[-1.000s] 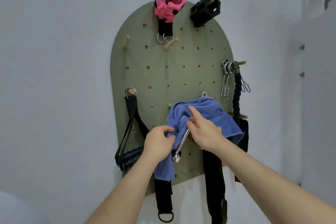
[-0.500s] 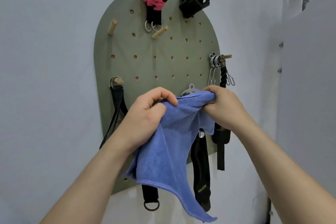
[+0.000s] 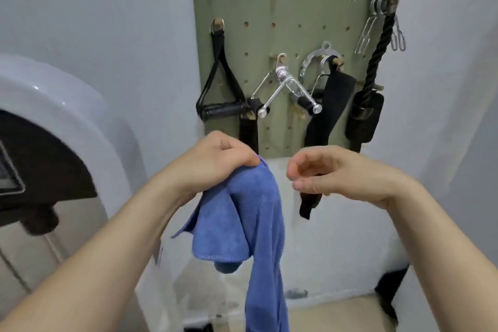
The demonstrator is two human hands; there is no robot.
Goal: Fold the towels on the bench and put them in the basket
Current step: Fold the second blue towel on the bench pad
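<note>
Item 1, left hand (image 3: 215, 162): fingers are curled and closed on the top edge of a blue towel (image 3: 258, 213), which is pinched against the thumb.

Item 2, blue towel: held in the air below the left hand, bunched at the grip. One fold is seen ending midway down; a longer tail is seen running to the lower edge of the view. No surface is touched by it.

Item 3, right hand (image 3: 342, 172): held just beside the towel, apart from it, with fingers loosely curled. Nothing is held.

Item 4, green pegboard (image 3: 296, 8): mounted on a pale wall (image 3: 107, 21) behind both hands. The following are hung on it:
- black strap handle (image 3: 223, 108)
- chrome bar handles (image 3: 285, 86)
- wide black strap (image 3: 328, 105)
- black rope (image 3: 377, 56)

Item 5, white rounded object (image 3: 80, 116): placed at the left, blurred, kind not determined.
</note>
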